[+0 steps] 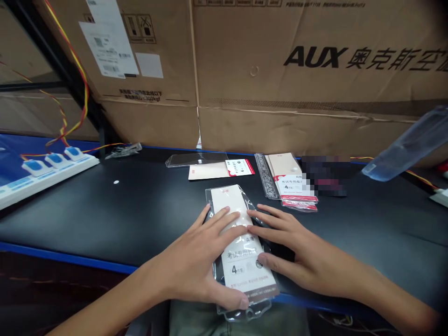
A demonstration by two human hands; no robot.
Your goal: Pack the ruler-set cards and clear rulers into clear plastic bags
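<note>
You are holding a clear plastic sleeve with a pale card packet [238, 242] flat on the black tabletop [87, 219], with your left hand [189, 263] lying across its left side and your right hand [308, 247] across its right. Just behind your grip and to the right, a stack of red-edged paper packets [297, 186] is lying beside a ridged clear plastic strip [265, 175]. Directly behind your grip, a flat clear plastic sleeve [196, 160] is lying just behind a pale card with a red-edged label [220, 171]. Well left of your grip, a white power strip with blue switches [45, 170] is sitting on the tabletop, and brown cardboard cartons [280, 60] are standing behind everything.
</note>
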